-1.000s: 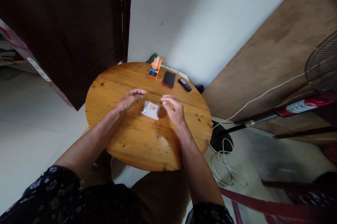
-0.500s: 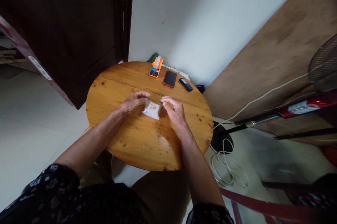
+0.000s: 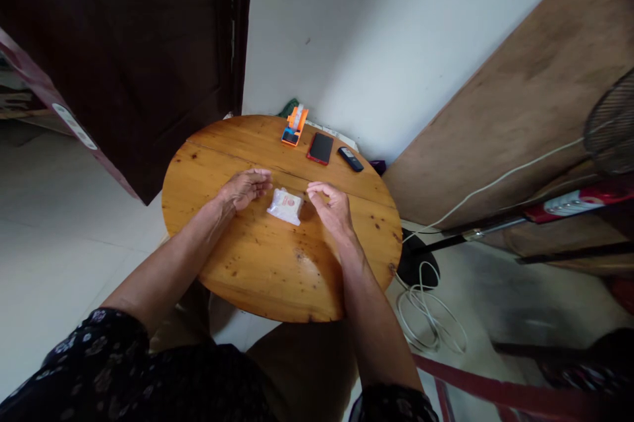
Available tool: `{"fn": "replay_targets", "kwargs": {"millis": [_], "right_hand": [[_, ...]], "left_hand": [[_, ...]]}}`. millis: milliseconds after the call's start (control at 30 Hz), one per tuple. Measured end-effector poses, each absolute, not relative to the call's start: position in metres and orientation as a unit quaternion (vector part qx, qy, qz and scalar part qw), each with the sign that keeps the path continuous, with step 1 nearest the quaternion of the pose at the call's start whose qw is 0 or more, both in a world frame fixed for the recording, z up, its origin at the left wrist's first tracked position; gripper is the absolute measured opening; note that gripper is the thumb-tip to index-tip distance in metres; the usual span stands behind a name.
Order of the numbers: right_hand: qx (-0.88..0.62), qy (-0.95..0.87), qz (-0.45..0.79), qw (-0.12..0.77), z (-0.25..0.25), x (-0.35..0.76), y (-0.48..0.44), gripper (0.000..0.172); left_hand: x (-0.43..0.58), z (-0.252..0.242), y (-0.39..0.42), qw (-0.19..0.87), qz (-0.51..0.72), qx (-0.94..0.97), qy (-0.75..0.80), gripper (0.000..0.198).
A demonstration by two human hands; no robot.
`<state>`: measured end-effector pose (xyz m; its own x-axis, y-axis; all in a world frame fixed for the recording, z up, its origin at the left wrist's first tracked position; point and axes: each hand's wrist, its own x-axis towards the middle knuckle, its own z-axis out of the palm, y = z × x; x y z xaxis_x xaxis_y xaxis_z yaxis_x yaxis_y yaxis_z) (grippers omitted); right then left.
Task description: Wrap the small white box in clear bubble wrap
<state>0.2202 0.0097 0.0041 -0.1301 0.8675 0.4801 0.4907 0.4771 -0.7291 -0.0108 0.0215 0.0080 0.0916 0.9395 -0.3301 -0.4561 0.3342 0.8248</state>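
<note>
Left hand [image 3: 245,188] has drawn back from the packet [image 3: 286,207] since half a second ago, when its fingertips overlapped the packet's far edge; the right hand [image 3: 333,206] and the packet have hardly shifted. Taking the table [image 3: 267,277] as a clock with 12 against the wall, nearest come the dark flowered sleeves, left [image 3: 94,356] at 8 and right [image 3: 393,403] at 5. The packet, clear plastic around something pale with a reddish print, lies flat near the table's centre, between the hands and apart from both. The left hand is at the packet's 10 o'clock, fingers loosely bent and parted from the thumb, with nothing in its grasp. At the packet's 3 o'clock, the right hand is half open, thumb and fingers curving round towards it, with nothing seen between them. Farther out, a handset [image 3: 350,159] lies at 2, a red-edged phone [image 3: 319,148] at 1, just beside it, and an orange tape dispenser [image 3: 295,126] stands at 12. Beyond the table, a pale cable [image 3: 421,316] coils on the floor at 4, and a dark door [image 3: 148,45] rises at 11, next to the white wall [image 3: 371,39].
</note>
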Motion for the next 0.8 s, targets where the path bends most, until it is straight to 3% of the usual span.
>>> {"fn": "replay_targets", "kwargs": {"millis": [300,433,800], "right_hand": [[-0.391,-0.791,0.242,0.404,0.012,0.214,0.001,0.005],[-0.37,-0.814,0.255,0.368,0.008,0.214,0.002,0.013],[-0.378,-0.818,0.178,0.396,0.001,0.206,0.002,0.009]], "left_hand": [[-0.012,0.007,0.022,0.703,0.497,0.268,0.433,0.01],[-0.01,0.009,0.02,0.712,0.482,0.269,0.434,0.008],[-0.005,0.01,0.017,0.708,0.462,0.296,0.445,0.004]]}}
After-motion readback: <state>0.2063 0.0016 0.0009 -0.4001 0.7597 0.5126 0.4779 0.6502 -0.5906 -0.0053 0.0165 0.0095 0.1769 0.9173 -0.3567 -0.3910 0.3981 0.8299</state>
